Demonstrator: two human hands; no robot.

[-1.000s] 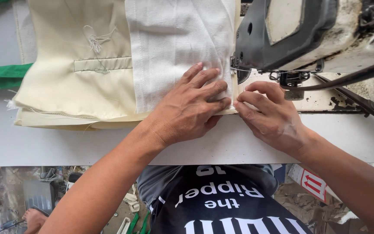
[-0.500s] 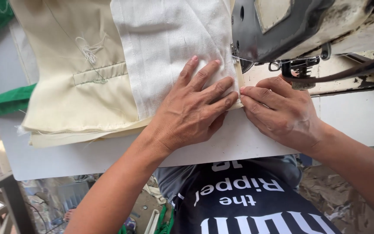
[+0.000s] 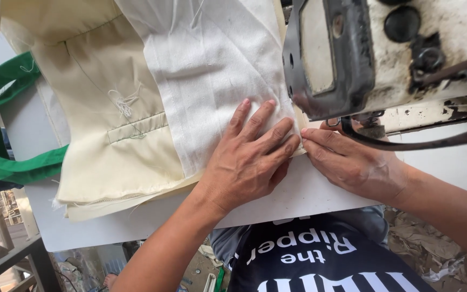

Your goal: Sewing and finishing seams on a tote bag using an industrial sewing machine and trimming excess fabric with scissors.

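My left hand lies flat, fingers spread, pressing a white cloth panel onto the white sewing table. My right hand rests beside it, fingertips pinching the cloth's edge right under the head of a worn grey and white sewing machine. The white panel lies over a cream garment with a stitched pocket flap and loose threads. The needle area is hidden behind the machine head and my right hand.
A green fabric strap hangs off the table's left edge. A dark lever or cable curves below the machine at the right. Below the table edge are my dark printed shirt and a littered floor.
The view has moved in closer and shifted. Both hands have stayed on the white cloth, sliding it slightly toward the machine head.
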